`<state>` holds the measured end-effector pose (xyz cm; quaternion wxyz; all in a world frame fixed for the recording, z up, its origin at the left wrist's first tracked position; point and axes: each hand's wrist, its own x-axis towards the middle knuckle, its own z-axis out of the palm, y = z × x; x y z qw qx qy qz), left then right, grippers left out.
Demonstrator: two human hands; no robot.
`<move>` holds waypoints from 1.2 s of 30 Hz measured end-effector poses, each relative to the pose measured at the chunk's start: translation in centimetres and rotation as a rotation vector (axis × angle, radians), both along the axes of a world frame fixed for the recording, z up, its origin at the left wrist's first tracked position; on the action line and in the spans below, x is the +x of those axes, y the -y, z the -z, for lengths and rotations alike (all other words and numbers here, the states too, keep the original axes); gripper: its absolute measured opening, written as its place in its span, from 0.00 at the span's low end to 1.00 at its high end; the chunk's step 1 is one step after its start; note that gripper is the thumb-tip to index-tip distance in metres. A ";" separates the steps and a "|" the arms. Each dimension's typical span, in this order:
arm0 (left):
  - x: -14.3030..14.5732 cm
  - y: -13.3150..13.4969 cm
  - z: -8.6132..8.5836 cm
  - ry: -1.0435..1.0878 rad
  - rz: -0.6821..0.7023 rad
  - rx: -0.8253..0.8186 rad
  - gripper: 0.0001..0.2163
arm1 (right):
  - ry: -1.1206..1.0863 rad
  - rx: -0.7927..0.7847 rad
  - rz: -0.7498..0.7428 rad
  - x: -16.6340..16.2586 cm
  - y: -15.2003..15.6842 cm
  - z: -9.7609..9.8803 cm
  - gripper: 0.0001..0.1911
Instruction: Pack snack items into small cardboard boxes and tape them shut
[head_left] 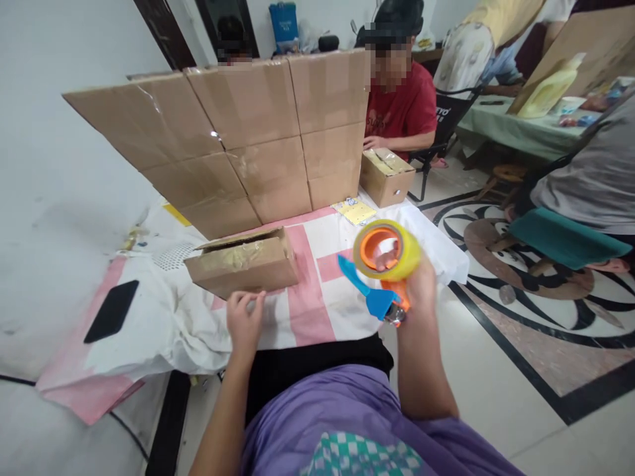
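My right hand (421, 281) is raised over the right side of the table, its fingers wrapped round a tape dispenser (381, 303) with blue and orange parts. A wide yellowish roll of tape (409, 250) sits on it. A small cardboard box (243, 268) lies on the cloth in front of me, with a gap along its top flaps and shiny tape on its side. Against its lower front edge is my left hand (245, 322), fingers bent and thumb drawn in; whatever they pinch, if anything, cannot be made out.
Taped boxes form a tall stack (262, 106) behind the small box. Another cardboard box (387, 177) stands at the far right corner, by a person in a red shirt (414, 109). A black phone (112, 311) lies left on the pink-and-white cloth (307, 291). A yellow packet (356, 211) lies near the stack.
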<state>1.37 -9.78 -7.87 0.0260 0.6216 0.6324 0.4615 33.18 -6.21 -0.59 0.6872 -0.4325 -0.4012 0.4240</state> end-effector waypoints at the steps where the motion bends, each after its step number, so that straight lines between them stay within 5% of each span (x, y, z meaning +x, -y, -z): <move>1: -1.5 0.0 -0.2 0.055 -0.023 0.005 0.14 | -0.063 0.027 0.065 0.4 -0.1 -0.4 0.22; 4: -3.7 0.2 -1.7 0.321 0.003 -0.017 0.13 | -0.094 0.076 0.135 -0.6 -2.7 -0.4 0.28; 9: -2.5 -0.6 -4.7 0.580 0.061 0.034 0.16 | 0.204 -0.114 -0.151 -5.2 -8.9 3.5 0.31; 13: -2.0 -1.2 -5.6 0.633 0.077 0.083 0.17 | 0.317 -0.215 -0.266 -5.4 -10.0 5.0 0.29; 16: -1.8 -0.8 -5.9 0.593 0.056 0.083 0.16 | 0.479 -0.230 -0.051 -4.8 -8.4 3.2 0.28; 19: -1.1 -0.2 -5.9 0.508 0.085 0.016 0.16 | 0.827 -0.021 0.121 -6.5 -5.4 -0.4 0.25; 23: 0.2 0.1 -5.4 0.433 0.206 -0.031 0.15 | 1.072 0.365 -0.324 -11.7 -1.7 -4.7 0.08; 27: 0.4 0.0 -5.2 0.505 0.263 -0.068 0.18 | 1.183 0.483 -0.414 -14.2 -0.4 -6.8 0.07; 32: -2.3 0.2 -5.6 0.457 -0.017 -0.113 0.32 | 0.975 0.438 -0.220 -12.0 -2.9 -9.0 0.06; 36: -3.9 -0.5 -6.7 0.191 -0.149 0.109 0.26 | 0.728 0.296 -0.534 -12.1 -8.0 -9.5 0.09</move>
